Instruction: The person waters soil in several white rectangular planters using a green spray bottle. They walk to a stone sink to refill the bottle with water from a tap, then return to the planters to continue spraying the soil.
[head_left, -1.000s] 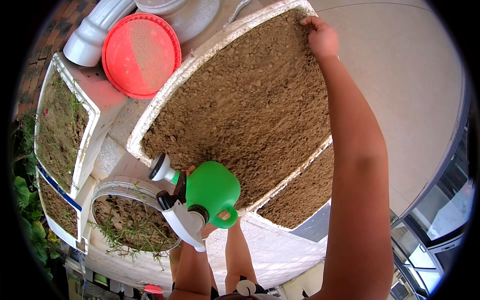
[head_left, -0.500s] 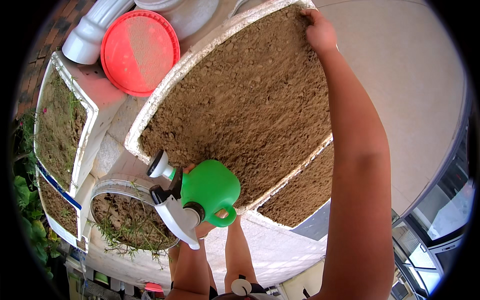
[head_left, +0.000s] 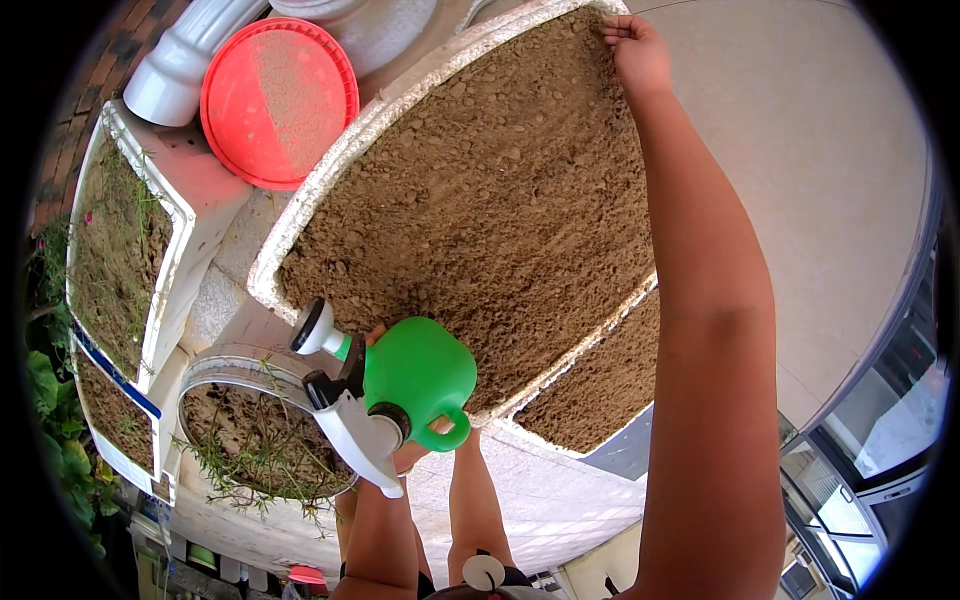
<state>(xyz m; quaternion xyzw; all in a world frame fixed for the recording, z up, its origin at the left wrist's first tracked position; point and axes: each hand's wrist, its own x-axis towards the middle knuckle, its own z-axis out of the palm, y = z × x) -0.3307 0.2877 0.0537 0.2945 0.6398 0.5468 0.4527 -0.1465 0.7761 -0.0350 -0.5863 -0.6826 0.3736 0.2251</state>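
My left hand point(head_left: 376, 334) is wrapped round a green watering sprayer point(head_left: 420, 370) from beneath, with most of its fingers hidden behind the bottle. The sprayer has a white round nozzle, a black and white head and a green loop handle, and lies tilted over the near edge of a white foam planter box point(head_left: 310, 190). Dry brown soil point(head_left: 480, 190) fills this box. At its far right corner my right hand point(head_left: 640, 55) hovers with fingers bent and pressed together over the soil beside the rim. Whatever those fingers pinch is too small to make out.
A red round lid point(head_left: 230, 100) with sandy soil lies at the far left, beside a white pipe point(head_left: 180, 75). Left stand a planted foam box point(head_left: 180, 260) and a round pot point(head_left: 250, 375) with trailing plants. Another soil-filled box point(head_left: 590, 380) adjoins on the near right.
My right hand has shifted slightly at the far corner, and more of its bent fingers show. The left hand and the sprayer stay almost in place.
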